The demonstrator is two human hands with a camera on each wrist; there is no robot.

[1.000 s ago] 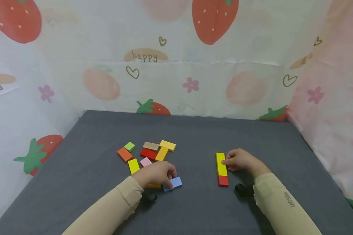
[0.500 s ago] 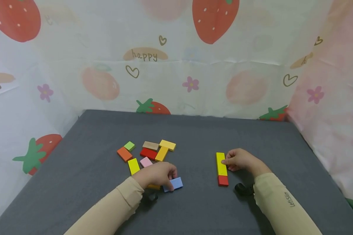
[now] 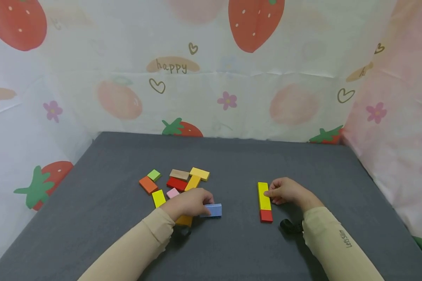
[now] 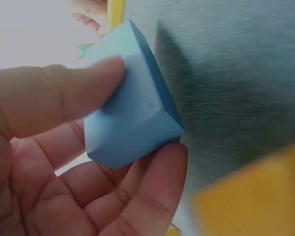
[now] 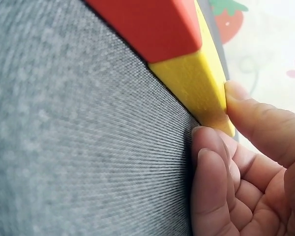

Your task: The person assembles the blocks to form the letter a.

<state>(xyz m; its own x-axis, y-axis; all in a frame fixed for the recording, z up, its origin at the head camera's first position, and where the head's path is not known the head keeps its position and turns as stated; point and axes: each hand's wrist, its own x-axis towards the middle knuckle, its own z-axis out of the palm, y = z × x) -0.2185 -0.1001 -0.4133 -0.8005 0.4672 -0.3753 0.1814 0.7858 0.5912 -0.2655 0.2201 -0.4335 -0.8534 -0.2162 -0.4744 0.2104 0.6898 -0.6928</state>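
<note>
My left hand [image 3: 190, 203] pinches a blue rectangular block [image 3: 215, 210] between thumb and fingers. In the left wrist view the blue block is tilted and seems lifted off the grey cloth, its shadow apart from it. To the right, a long yellow block [image 3: 263, 197] lies flat, end to end with a red block [image 3: 266, 216]. My right hand [image 3: 290, 193] holds the yellow block, with the thumb on its top and the other fingers curled at its right side. The right wrist view shows the red block [image 5: 152, 27] touching the yellow one [image 5: 199, 86].
Beside the left hand lie loose blocks: orange [image 3: 148, 185], green [image 3: 154, 175], yellow [image 3: 158, 198], pink [image 3: 172, 193], tan [image 3: 179, 174], dark red [image 3: 177, 183] and several yellow-orange ones [image 3: 199, 173]. Strawberry-printed sheets [image 3: 249, 117] stand around the grey table [image 3: 228, 249].
My left hand has moved slightly right and away from me, and the blue block in it has turned and appears raised. The right hand and its blocks stay put.
</note>
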